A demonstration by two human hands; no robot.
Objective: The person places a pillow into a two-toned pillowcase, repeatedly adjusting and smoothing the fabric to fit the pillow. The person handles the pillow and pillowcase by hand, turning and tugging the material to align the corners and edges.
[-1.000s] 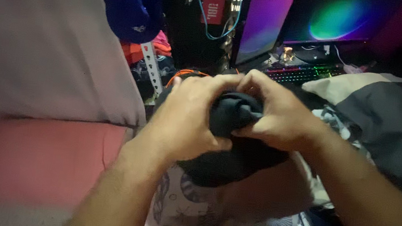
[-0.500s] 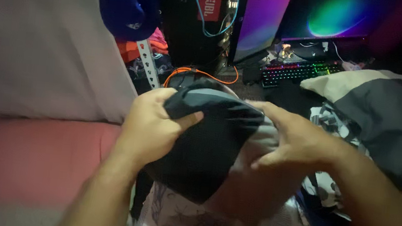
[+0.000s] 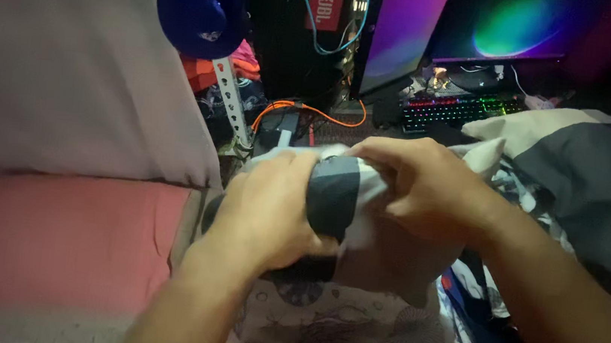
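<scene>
I see both hands at frame centre, working one garment (image 3: pixel 360 223), dark with pale grey panels, bunched up between them. Left hand (image 3: pixel 271 209) is curled shut around the dark band of it, fingers wrapped over the top, thumb side hidden. Right hand (image 3: pixel 418 183) is closed too, fingertips pinching the pale fabric just right of that band; the two hands nearly touch. Garment sits at centre frame, its lower part draped over a patterned cloth (image 3: pixel 335 318) at bottom centre. Pink block (image 3: pixel 64 237) at lower left, blurred, can't tell what it is. Pale fabric (image 3: pixel 68 56) fills the upper left; blue cloth (image 3: pixel 198 1) hangs at top, left of centre. Orange cable (image 3: pixel 312 110) runs just above the hands. Backlit keyboard (image 3: pixel 463 109) and glowing monitor (image 3: pixel 518 24) at upper right, on a dark surface. Grey-and-cream pillow (image 3: pixel 585 171) at right edge, behind the right forearm. Red box (image 3: pixel 325 6) hangs at top centre with a blue cable (image 3: pixel 332 42) looped beside it.
</scene>
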